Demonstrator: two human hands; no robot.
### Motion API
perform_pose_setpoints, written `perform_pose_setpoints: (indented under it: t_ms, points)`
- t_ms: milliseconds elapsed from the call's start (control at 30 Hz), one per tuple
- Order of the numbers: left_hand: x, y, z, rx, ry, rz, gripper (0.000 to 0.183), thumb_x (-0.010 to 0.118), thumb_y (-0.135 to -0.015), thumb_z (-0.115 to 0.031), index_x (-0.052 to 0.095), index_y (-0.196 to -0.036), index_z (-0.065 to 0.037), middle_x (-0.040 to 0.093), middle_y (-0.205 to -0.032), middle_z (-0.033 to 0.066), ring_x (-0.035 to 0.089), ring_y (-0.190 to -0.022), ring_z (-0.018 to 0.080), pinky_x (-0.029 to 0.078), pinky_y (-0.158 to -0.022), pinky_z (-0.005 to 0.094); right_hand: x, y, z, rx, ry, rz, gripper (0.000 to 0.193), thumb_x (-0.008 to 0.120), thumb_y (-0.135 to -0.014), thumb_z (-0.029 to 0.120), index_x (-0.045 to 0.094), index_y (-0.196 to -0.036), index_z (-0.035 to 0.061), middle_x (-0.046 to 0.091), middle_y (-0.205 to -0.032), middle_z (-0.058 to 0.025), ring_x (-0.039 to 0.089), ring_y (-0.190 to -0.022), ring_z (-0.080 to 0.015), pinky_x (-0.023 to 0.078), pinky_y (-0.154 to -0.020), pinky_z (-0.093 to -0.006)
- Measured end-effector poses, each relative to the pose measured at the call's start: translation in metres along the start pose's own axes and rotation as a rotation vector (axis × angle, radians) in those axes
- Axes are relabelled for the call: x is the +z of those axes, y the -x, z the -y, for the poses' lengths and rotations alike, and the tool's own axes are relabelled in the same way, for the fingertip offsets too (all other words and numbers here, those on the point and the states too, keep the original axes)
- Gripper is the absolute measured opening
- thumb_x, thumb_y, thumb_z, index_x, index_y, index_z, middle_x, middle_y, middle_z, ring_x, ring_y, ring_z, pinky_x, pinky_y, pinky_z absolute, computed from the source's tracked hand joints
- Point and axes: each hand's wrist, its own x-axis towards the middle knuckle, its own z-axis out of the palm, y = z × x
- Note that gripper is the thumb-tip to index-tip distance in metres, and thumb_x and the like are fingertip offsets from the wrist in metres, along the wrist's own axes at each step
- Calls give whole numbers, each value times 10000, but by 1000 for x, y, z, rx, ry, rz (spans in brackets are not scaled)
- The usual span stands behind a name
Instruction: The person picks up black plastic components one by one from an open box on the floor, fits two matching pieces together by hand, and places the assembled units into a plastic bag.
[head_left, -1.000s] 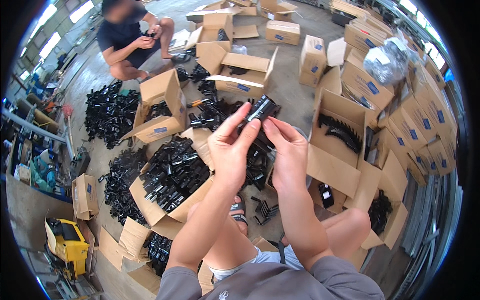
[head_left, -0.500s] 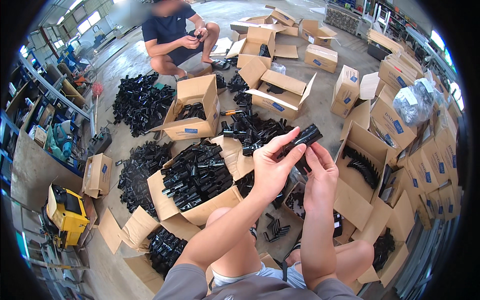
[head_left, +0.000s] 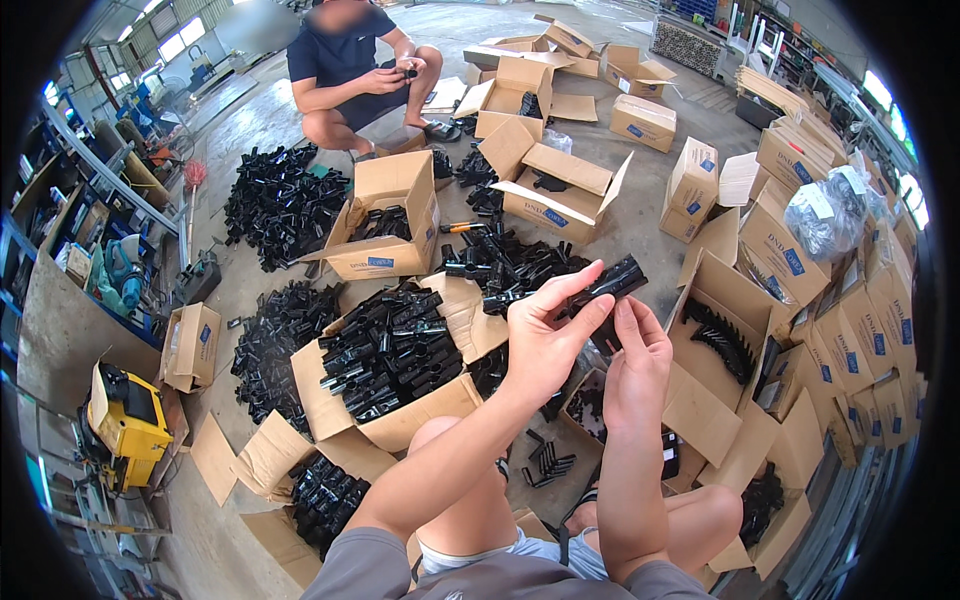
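In front of me I hold a glossy black tubular fitting (head_left: 617,283), its barrel tilted up to the right. My left hand (head_left: 548,325) is closed round its near end, with the thumb on top. Just right of it, my right hand (head_left: 637,362) pinches the fitting's lower part, which the fingers mostly hide. Below my forearms, several small black angled pieces (head_left: 547,462) lie on the floor. An open carton (head_left: 415,428) packed with rows of black tubular fittings (head_left: 385,350) stands left of my left arm.
Heaps of loose black fittings (head_left: 285,205) cover the floor at left. Open cartons (head_left: 375,265) stand around me, one at right holding a curved row of black pieces (head_left: 722,340). Stacked boxes (head_left: 860,330) line the right. A co-worker (head_left: 345,75) squats ahead, holding a small black part.
The fitting and both my hands have barely shifted, the barrel turning slightly. The co-worker's hands have moved a little around their black part.
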Motion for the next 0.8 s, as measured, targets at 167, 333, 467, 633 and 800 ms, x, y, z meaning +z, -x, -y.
perform_pose_setpoints:
  t_ms: [167, 333, 467, 633, 800]
  points:
    - [2, 0, -3, -1, -42, -19, 390, 737, -902, 51, 689, -1285, -1, 698, -1144, 55, 647, -1003, 89, 533, -836, 226, -2, 1, -3, -31, 71, -14, 256, 715, -980, 137, 674, -1164, -36, 705, -1082, -57, 635, -1022, -99, 470, -914, -237]
    - [2, -1, -1, 19, -27, -6, 388, 734, -904, 54, 690, -1285, -3, 701, -1145, 55, 644, -999, 85, 531, -824, 223, 1, 7, 2, -91, 144, 10, 238, 706, -974, 102, 672, -1166, -34, 703, -1091, -63, 635, -1024, -103, 474, -926, -246]
    - [3, 1, 0, -3, -18, -10, 384, 735, -906, 49, 691, -1284, -5, 706, -1150, 60, 651, -1001, 90, 538, -840, 230, -1, 4, 1, -26, 63, -7, 219, 694, -970, 67, 673, -1167, -26, 702, -1097, -66, 635, -1023, -106, 477, -931, -252]
    - [4, 0, 5, 26, -53, 2, 377, 737, -905, 48, 699, -1275, -11, 709, -1150, 64, 656, -999, 95, 542, -844, 233, -5, 3, -7, -62, 22, -28, 193, 684, -982, 79, 676, -1148, -19, 700, -1085, -54, 632, -1005, -101, 474, -922, -246]
    - [5, 2, 1, 4, -90, 13, 399, 734, -909, 46, 676, -1301, 5, 712, -1184, 81, 641, -1079, 117, 518, -953, 274, -7, 1, -15, -121, 92, -30, 179, 655, -1013, 113, 665, -1145, -9, 688, -1090, -38, 614, -1014, -96, 460, -933, -247]
